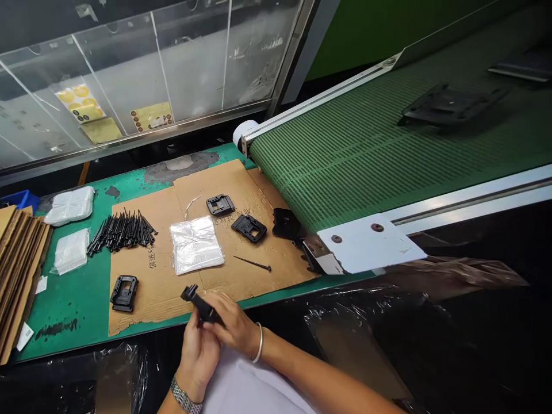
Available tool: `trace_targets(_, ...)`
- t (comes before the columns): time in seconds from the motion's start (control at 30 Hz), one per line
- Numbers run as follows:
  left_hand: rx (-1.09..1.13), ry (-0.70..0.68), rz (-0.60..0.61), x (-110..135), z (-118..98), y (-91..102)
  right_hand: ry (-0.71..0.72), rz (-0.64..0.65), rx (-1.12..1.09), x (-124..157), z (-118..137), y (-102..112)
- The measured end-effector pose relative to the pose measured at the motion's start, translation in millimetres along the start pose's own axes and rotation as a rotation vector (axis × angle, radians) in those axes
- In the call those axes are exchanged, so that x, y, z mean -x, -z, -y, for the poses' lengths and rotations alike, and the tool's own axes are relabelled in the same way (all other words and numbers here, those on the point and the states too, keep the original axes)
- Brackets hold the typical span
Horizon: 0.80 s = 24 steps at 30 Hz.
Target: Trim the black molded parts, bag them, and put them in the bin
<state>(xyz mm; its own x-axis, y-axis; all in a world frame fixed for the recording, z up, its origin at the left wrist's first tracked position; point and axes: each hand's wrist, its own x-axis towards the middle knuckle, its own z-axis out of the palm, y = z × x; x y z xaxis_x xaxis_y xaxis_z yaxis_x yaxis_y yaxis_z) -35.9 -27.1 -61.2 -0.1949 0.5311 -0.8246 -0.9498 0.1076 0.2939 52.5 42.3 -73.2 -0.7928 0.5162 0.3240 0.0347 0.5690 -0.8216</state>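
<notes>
A black plastic part (202, 306) is held between my two hands near the front edge of the table. My left hand (199, 351), with a metal watch at the wrist, closes on its lower end. The fingers of my right hand (233, 322), below a pale bangle, wrap its other side. Beyond them a stack of clear plastic bags (197, 244) lies on the cardboard sheet (159, 287). Black plastic frames lie around it: one on the left (124, 293), one at the back (220, 204) and another (249, 229) to the right. A thin black pin (252, 263) lies alone nearby.
Many similar black pins form a pile (123, 231) on the left. Two white bag stacks (71, 250) and stacked cardboard (19, 276) stand farther left. At right a green conveyor belt (328, 155) slopes down to the table, carrying a black part (451, 106).
</notes>
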Motion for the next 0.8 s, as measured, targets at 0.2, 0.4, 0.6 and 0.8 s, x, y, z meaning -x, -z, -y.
trace_targets(0.2, -0.121, 0.055, -0.329, -21.8, -11.9, 22.8, -0.606, 0.316, 0.080, -17.7, -66.0, 19.3)
trace_targets(0.4, -0.167, -0.216, -0.295, -50.7, -37.6, 37.9, -0.692, 0.282, 0.307, -43.3, -88.2, 24.5)
trace_targets(0.6, -0.480, -0.364, -0.155, -74.8, -51.6, 32.3, -0.850, 0.217, 0.408, -60.7, -86.1, 17.2)
trace_targets(0.8, -0.684, -0.276, -0.041, -87.9, -45.3, 21.4, -0.946, 0.059, 0.216, -37.1, -89.1, 19.0)
